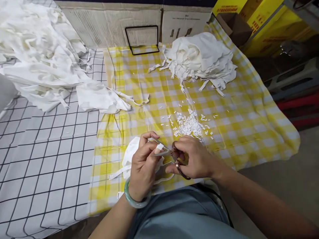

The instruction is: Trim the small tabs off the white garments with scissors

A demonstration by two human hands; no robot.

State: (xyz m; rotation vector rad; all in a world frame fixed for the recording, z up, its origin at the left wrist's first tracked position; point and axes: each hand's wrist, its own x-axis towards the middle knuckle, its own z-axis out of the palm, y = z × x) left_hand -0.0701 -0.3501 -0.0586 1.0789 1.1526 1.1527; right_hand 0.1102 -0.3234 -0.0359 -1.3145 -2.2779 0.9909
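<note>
Between thumb and fingers, my left hand (144, 159) pinches the end of a white strap (159, 146). My right hand (193, 157) grips a pair of scissors (171, 152) by the bronze-coloured handles, its fingers through the loops. The scissor blades are spread around the strap end. Below and behind my left hand lies a white fabric piece (129, 154) that has straps, partly hidden by the hand. Just beyond my hands is a heap of small white clippings (190, 124) on the yellow checked cloth (239, 132).
A pile of white strapped fabric pieces (199, 56) sits at the back right. A larger white fabric pile (37, 43) covers the back left, with one piece (102, 98) in front. A black wire stand (142, 53) leans by cardboard boxes (112, 26). The table edge runs along the right.
</note>
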